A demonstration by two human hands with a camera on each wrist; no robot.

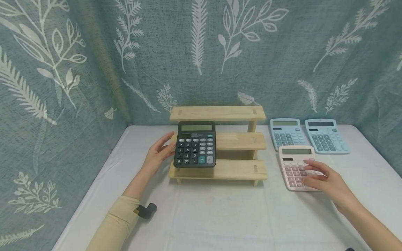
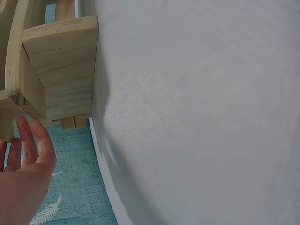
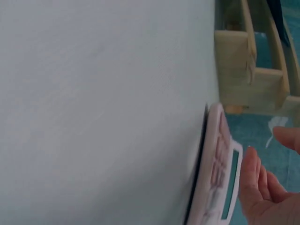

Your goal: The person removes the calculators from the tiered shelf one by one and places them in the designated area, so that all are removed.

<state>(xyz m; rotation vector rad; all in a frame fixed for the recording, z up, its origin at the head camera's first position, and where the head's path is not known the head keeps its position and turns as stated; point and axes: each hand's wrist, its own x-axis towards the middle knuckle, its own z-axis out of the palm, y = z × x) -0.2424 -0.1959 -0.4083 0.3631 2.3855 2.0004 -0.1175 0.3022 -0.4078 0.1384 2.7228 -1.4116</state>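
A black calculator (image 1: 195,144) leans face-out on the left side of a three-step wooden stand (image 1: 232,169). My left hand (image 1: 159,153) is at its left edge with the fingers loosely bent; whether they touch it is unclear. In the left wrist view the left hand (image 2: 29,173) is beside the stand's end panel (image 2: 65,65). A pink calculator (image 1: 294,158) lies on the table to the right. Over its right side hovers my right hand (image 1: 329,183), thumb and fingers apart. The right wrist view has the right hand (image 3: 269,187) beside the pink calculator (image 3: 218,168).
Two light blue calculators, the left one (image 1: 284,134) and the right one (image 1: 326,137), lie behind the pink one. A white cloth (image 1: 220,216) covers the table. Patterned teal curtains (image 1: 176,52) hang behind and at the sides. A small black device (image 1: 148,211) is at the left wrist.
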